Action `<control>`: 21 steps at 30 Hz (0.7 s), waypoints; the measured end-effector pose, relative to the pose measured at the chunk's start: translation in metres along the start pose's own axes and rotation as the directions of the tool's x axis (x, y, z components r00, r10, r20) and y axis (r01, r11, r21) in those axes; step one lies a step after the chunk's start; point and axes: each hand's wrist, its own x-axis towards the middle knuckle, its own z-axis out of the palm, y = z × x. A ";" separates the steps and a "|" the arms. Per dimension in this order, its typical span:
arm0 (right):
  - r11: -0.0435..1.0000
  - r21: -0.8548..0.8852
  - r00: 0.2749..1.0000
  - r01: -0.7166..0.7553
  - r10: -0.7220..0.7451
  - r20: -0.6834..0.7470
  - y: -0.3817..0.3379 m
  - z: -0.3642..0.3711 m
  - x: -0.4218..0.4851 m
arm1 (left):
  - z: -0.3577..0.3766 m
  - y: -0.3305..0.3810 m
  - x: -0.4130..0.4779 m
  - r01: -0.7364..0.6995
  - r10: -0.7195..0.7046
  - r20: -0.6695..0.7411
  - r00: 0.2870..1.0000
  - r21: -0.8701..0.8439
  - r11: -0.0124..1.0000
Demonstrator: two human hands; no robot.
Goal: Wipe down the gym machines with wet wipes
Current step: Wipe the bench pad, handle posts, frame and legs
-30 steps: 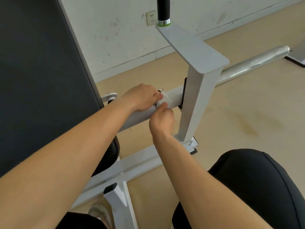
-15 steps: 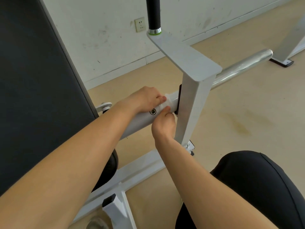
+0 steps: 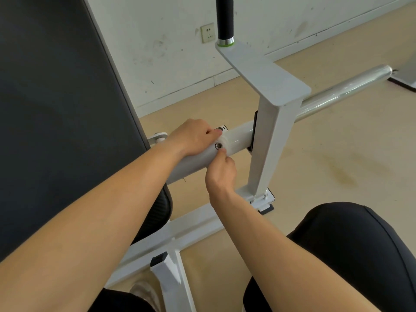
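A white wet wipe point(image 3: 223, 139) is wrapped over the white horizontal tube point(image 3: 239, 139) of the gym machine, beside a small bolt point(image 3: 218, 146). My left hand point(image 3: 193, 137) lies over the top of the tube with its fingers curled onto the wipe's upper end. From below the tube, my right hand point(image 3: 221, 174) pinches the wipe's lower end. Most of the wipe is hidden under my fingers. A short stretch of bare tube separates the hands from the white upright post point(image 3: 270, 143).
A large black back pad point(image 3: 56, 109) fills the left side. A chrome bar point(image 3: 342, 91) runs right past the post, and a black handle point(image 3: 225, 16) stands on top. The white base frame point(image 3: 191, 226) crosses the beige floor; my knee point(image 3: 360, 244) is at lower right.
Both hands have slid the wipe left along the tube, away from the upright post, so that it now sits at the bolt. The grip on the wipe is unchanged.
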 end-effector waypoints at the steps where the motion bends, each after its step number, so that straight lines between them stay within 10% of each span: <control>1: 0.999 0.043 1.000 0.006 -0.005 -0.028 -0.002 -0.004 0.003 | 0.003 0.005 0.002 -0.030 0.029 -0.024 0.999 -0.037 0.999; 8: 0.990 -0.037 0.982 0.135 -0.139 -0.125 -0.001 -0.010 0.010 | 0.007 0.006 -0.006 -0.121 0.118 -0.185 0.976 -0.010 0.993; 21: 0.963 -0.189 0.979 0.194 -0.177 0.102 0.025 0.010 0.003 | -0.015 -0.009 -0.018 -0.078 0.008 0.190 0.982 0.363 0.928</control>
